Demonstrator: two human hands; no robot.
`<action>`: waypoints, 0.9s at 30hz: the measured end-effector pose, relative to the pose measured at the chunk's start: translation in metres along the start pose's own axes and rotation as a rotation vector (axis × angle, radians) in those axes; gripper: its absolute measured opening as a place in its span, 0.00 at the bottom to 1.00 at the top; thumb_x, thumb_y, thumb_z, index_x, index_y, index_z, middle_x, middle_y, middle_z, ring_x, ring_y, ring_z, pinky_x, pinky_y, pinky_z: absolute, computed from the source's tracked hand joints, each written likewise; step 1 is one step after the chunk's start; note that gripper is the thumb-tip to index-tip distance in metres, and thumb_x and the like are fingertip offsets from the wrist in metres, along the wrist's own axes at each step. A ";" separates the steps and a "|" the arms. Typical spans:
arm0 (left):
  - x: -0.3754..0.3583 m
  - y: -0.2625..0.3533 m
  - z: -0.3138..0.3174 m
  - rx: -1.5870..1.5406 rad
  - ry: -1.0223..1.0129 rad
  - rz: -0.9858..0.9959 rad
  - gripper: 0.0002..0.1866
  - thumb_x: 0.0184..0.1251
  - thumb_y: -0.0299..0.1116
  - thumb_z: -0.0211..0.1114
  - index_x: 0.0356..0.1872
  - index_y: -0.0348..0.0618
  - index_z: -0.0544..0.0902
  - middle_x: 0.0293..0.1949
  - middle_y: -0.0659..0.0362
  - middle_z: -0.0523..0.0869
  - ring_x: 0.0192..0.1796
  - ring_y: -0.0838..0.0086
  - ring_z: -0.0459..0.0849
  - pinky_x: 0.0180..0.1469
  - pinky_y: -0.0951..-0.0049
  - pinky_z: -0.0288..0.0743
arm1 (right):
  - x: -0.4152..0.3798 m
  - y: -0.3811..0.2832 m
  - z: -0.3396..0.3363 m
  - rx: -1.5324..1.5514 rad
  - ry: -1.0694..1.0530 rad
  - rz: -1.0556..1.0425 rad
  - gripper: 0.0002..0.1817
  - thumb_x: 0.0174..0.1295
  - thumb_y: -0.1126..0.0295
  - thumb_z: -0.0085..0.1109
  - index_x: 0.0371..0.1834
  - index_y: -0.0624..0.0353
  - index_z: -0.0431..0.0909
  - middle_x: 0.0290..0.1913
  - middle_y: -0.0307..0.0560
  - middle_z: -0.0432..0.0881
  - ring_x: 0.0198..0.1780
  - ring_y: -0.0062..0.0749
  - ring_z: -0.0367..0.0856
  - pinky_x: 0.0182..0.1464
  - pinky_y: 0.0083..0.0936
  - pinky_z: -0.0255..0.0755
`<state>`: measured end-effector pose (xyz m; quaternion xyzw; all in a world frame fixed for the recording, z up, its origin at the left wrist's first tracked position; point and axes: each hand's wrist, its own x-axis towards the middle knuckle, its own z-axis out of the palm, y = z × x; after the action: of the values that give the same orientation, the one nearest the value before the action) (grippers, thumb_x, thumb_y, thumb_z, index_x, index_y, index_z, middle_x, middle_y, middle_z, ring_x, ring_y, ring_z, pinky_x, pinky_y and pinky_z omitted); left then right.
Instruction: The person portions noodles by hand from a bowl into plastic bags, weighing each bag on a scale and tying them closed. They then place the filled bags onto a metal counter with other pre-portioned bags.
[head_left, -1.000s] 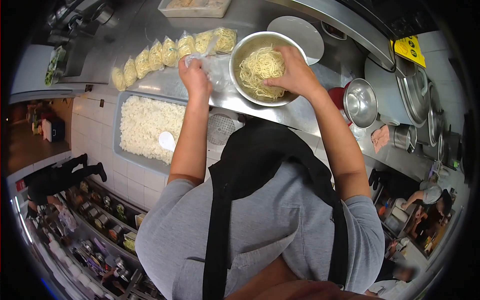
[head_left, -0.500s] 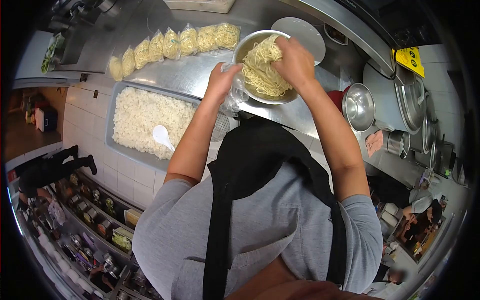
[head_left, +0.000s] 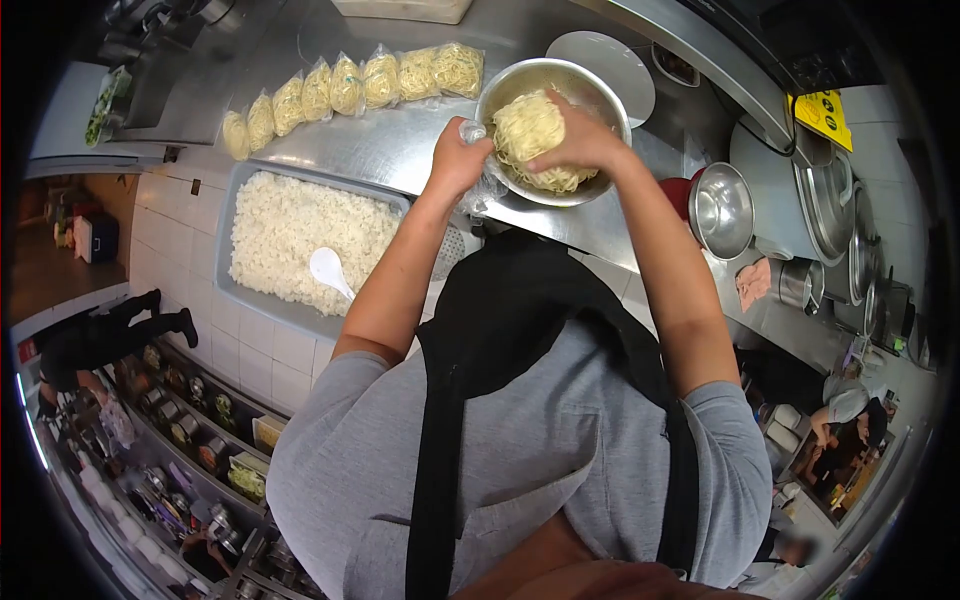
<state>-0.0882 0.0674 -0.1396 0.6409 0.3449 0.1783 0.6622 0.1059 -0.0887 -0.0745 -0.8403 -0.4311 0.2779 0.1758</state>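
My left hand (head_left: 463,160) is closed on a clear plastic bag (head_left: 482,192) at the left rim of a steel bowl (head_left: 612,104). Inside the bowl, my right hand (head_left: 577,135) grips a clump of yellow noodles (head_left: 527,127), its fingers curled round the right side of the clump. More noodles lie beneath it. Several filled noodle bags (head_left: 347,86) stand in a row on the steel counter, left of the bowl.
A grey tub of white rice (head_left: 300,240) with a white scoop (head_left: 328,268) sits at left. Behind the bowl is a round lid (head_left: 628,75). Another steel bowl (head_left: 721,212) and large pots (head_left: 825,205) are at right. Co-workers (head_left: 85,345) appear at both sides.
My right hand has lowered into the bowl and turned, gathering the loose hanging noodles into a rounder clump. My left hand, still on the bag, has shifted slightly right. The view has shifted slightly.
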 end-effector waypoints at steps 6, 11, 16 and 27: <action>0.008 -0.002 -0.003 0.061 0.000 0.027 0.18 0.65 0.27 0.71 0.55 0.32 0.85 0.45 0.51 0.93 0.46 0.67 0.91 0.51 0.66 0.84 | -0.014 -0.038 -0.009 -0.097 0.117 0.043 0.56 0.41 0.61 0.85 0.82 0.50 0.74 0.53 0.65 0.93 0.57 0.60 0.92 0.63 0.49 0.84; 0.013 -0.011 -0.003 0.178 0.060 0.089 0.18 0.64 0.29 0.71 0.53 0.31 0.86 0.43 0.48 0.93 0.45 0.63 0.92 0.51 0.64 0.85 | -0.028 -0.057 -0.035 -0.223 0.349 -0.046 0.46 0.49 0.66 0.82 0.78 0.49 0.77 0.57 0.61 0.91 0.61 0.60 0.89 0.64 0.50 0.83; 0.013 -0.009 -0.001 0.066 0.044 0.049 0.18 0.63 0.30 0.72 0.52 0.32 0.86 0.43 0.46 0.93 0.46 0.61 0.93 0.52 0.61 0.85 | -0.041 -0.068 -0.032 -0.252 0.410 0.043 0.51 0.49 0.58 0.86 0.81 0.45 0.75 0.70 0.67 0.80 0.71 0.64 0.81 0.71 0.50 0.78; 0.016 -0.008 0.006 0.186 0.039 0.123 0.16 0.65 0.28 0.71 0.52 0.33 0.86 0.45 0.50 0.93 0.46 0.66 0.92 0.52 0.65 0.84 | 0.017 -0.001 0.012 0.100 0.009 0.051 0.71 0.37 0.58 0.90 0.90 0.56 0.60 0.79 0.70 0.76 0.79 0.60 0.76 0.78 0.43 0.74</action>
<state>-0.0745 0.0725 -0.1514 0.7158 0.3329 0.1982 0.5810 0.1054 -0.0733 -0.0888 -0.8424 -0.3942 0.2998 0.2124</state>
